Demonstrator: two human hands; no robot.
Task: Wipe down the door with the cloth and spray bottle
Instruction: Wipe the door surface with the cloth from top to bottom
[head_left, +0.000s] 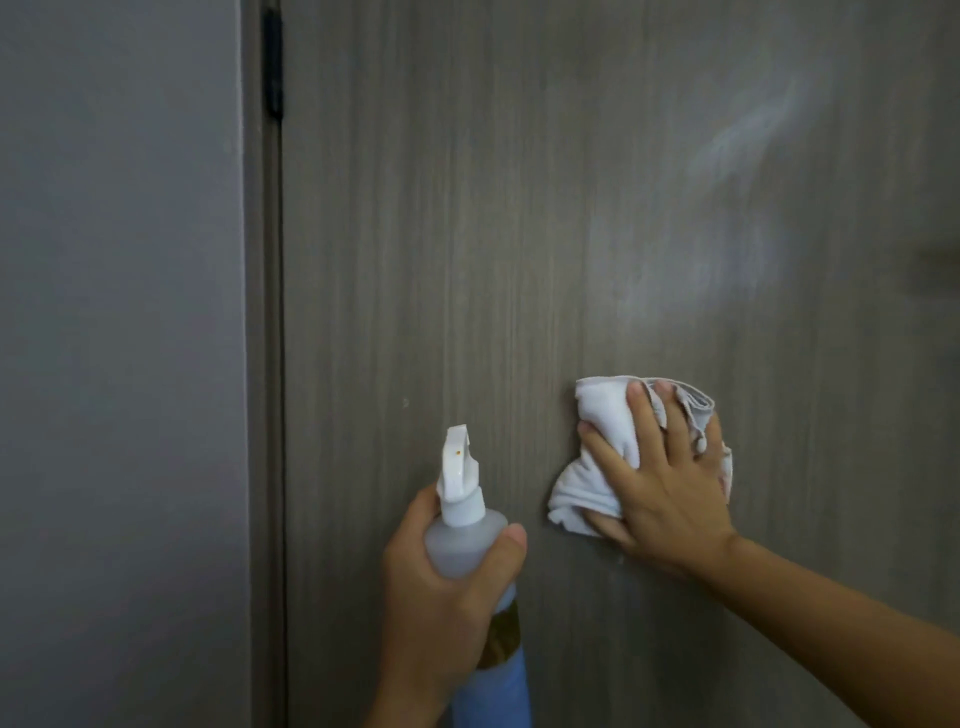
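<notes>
Two bare hands work at a grey-brown wood-grain door (467, 234) that fills most of the view. Nearest, low and left of centre, the left hand (441, 597) is wrapped around the neck and shoulder of the spray bottle (470, 545), thumb on the right side and fingers curled round the left. This bottle is the only container in sight: its upper body is cloudy and translucent, a dark brownish band sits below the hand, and the lower part looks blue, though whether that is liquid or a label cannot be told. Its white trigger head (457, 467) stands upright, close to the door surface, with a tiny orange dot on it. To the right and a little farther, the right hand (660, 483) lies flat with fingers spread, pressing the bunched white cloth (597, 467) against the door; folds of cloth show above the fingertips and to the left of the palm, and the forearm runs off to the lower right. Higher on the door, upper right, pale hazy smears (737, 171) catch the light. Far left, a dark hinge (272, 67) sits in the narrow gap between the door and its frame (257, 364), beside a plain grey wall (119, 312).
</notes>
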